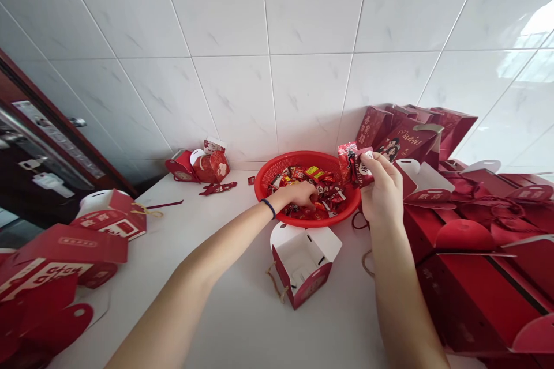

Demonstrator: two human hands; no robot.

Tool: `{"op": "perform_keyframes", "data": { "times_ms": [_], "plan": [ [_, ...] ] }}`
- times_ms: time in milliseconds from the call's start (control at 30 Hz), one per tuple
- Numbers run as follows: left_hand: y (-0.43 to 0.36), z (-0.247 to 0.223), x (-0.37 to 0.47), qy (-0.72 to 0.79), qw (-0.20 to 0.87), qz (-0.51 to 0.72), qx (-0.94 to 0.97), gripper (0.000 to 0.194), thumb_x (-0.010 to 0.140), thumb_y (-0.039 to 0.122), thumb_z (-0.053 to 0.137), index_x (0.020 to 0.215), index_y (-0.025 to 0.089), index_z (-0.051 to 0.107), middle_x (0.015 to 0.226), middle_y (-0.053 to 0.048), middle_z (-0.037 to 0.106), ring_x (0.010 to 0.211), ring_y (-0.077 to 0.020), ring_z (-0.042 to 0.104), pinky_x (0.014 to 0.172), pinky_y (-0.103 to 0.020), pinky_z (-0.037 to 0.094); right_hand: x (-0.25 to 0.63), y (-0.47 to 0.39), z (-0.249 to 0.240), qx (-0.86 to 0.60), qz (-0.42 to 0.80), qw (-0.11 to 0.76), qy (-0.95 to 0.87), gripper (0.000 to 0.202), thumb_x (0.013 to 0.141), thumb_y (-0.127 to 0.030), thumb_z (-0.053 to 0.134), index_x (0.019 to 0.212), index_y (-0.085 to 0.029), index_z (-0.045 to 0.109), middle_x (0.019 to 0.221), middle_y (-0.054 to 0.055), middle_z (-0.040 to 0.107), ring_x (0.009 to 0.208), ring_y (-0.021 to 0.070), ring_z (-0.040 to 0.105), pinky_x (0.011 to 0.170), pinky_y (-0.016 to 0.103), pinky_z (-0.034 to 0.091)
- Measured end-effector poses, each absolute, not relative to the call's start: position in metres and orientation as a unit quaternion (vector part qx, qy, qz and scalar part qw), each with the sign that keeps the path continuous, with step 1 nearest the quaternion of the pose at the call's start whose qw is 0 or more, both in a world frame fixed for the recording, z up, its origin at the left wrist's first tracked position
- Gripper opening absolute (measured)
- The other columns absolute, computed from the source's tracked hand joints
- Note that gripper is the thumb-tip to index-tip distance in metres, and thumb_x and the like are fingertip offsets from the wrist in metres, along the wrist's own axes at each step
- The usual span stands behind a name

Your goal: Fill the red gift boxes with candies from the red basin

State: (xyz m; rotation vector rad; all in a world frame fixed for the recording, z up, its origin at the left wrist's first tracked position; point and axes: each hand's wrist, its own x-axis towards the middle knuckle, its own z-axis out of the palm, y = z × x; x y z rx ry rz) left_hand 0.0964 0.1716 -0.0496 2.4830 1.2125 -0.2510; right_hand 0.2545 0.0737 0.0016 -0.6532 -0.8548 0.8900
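A red plastic basket [262, 184] full of small wrapped packets stands on the white table against the wall. My left hand [303, 194] reaches down into it, its fingers among the packets; the fingertips and anything they grip are hidden. Above the basket's right rim, my right hand [381, 184] pinches several red packets [355, 164] between thumb and fingers. In front of the basket sits an open red and white box [303, 253] with a twine handle hanging at its left; its visible inside holds no packets.
Many red boxes [471, 277] crowd the right side, with red bags [402, 138] behind them. More boxes [82, 248] lie at the left. Two small boxes [212, 166] and dark red ribbon [219, 188] sit by the tiled wall.
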Motion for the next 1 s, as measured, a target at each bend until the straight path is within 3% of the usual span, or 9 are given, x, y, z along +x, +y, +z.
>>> {"op": "perform_keyframes", "data": {
  "times_ms": [167, 300, 400, 533, 667, 833, 1000],
  "plan": [
    [0.158, -0.038, 0.076, 0.400, 0.218, -0.010, 0.890, 0.035, 0.094, 0.034, 0.050, 0.064, 0.018, 0.057, 0.064, 0.000, 0.055, 0.061, -0.0136, 0.048, 0.062, -0.026, 0.037, 0.255, 0.073, 0.001, -0.308, 0.420, 0.756, -0.396, 0.017, 0.069, -0.035, 0.076, 0.069, -0.021, 0.067, 0.068, -0.002, 0.061, 0.064, 0.0120, 0.052, 0.060, 0.024, 0.044],
    [0.128, -0.017, 0.055, 0.338, 0.335, 0.079, 0.876, 0.039, 0.092, 0.039, 0.053, 0.059, 0.018, 0.050, 0.058, 0.003, 0.042, 0.055, -0.0105, 0.039, 0.055, -0.025, 0.031, 0.255, 0.069, 0.004, -0.311, 0.413, 0.747, -0.417, 0.016, 0.072, -0.035, 0.075, 0.071, -0.020, 0.068, 0.069, -0.001, 0.061, 0.067, 0.0128, 0.054, 0.065, 0.025, 0.045],
    [0.100, -0.002, 0.043, 0.309, 0.395, 0.044, 0.864, 0.031, 0.087, 0.035, 0.060, 0.064, 0.016, 0.062, 0.058, 0.003, 0.051, 0.056, -0.0101, 0.043, 0.054, -0.024, 0.032, 0.254, 0.064, 0.007, -0.318, 0.402, 0.740, -0.436, 0.013, 0.074, -0.034, 0.073, 0.073, -0.021, 0.068, 0.073, -0.001, 0.063, 0.070, 0.0134, 0.055, 0.066, 0.024, 0.046],
    [0.070, 0.000, 0.040, 0.335, 0.353, -0.011, 0.874, 0.021, 0.087, 0.031, 0.064, 0.080, 0.015, 0.075, 0.066, 0.000, 0.065, 0.059, -0.0106, 0.052, 0.056, -0.022, 0.036, 0.252, 0.054, 0.010, -0.320, 0.410, 0.714, -0.468, 0.011, 0.078, -0.031, 0.071, 0.074, -0.022, 0.068, 0.074, -0.001, 0.062, 0.068, 0.0128, 0.054, 0.064, 0.023, 0.044],
    [0.053, -0.011, 0.038, 0.338, 0.342, 0.023, 0.876, 0.025, 0.095, 0.029, 0.055, 0.095, 0.015, 0.076, 0.081, -0.004, 0.073, 0.071, -0.0144, 0.062, 0.065, -0.023, 0.043, 0.251, 0.044, 0.012, -0.325, 0.420, 0.665, -0.525, 0.014, 0.082, -0.033, 0.070, 0.075, -0.021, 0.068, 0.074, -0.001, 0.061, 0.067, 0.0123, 0.052, 0.062, 0.023, 0.042],
    [0.036, -0.018, 0.020, 0.345, 0.339, 0.103, 0.869, 0.029, 0.094, 0.024, 0.056, 0.119, 0.019, 0.071, 0.119, -0.009, 0.073, 0.104, -0.0215, 0.068, 0.086, -0.029, 0.050, 0.255, 0.032, 0.009, -0.334, 0.431, 0.605, -0.580, 0.018, 0.085, -0.038, 0.071, 0.081, -0.021, 0.069, 0.078, 0.000, 0.061, 0.073, 0.0129, 0.054, 0.067, 0.023, 0.042],
    [0.019, -0.021, 0.004, 0.380, 0.295, 0.186, 0.856, 0.026, 0.097, 0.032, 0.055, 0.113, 0.019, 0.072, 0.109, -0.007, 0.074, 0.093, -0.0192, 0.067, 0.080, -0.029, 0.051, 0.262, 0.025, -0.004, -0.365, 0.462, 0.554, -0.589, 0.023, 0.085, -0.043, 0.070, 0.083, -0.020, 0.069, 0.081, 0.001, 0.063, 0.078, 0.0140, 0.056, 0.071, 0.024, 0.043]
  ]
}}
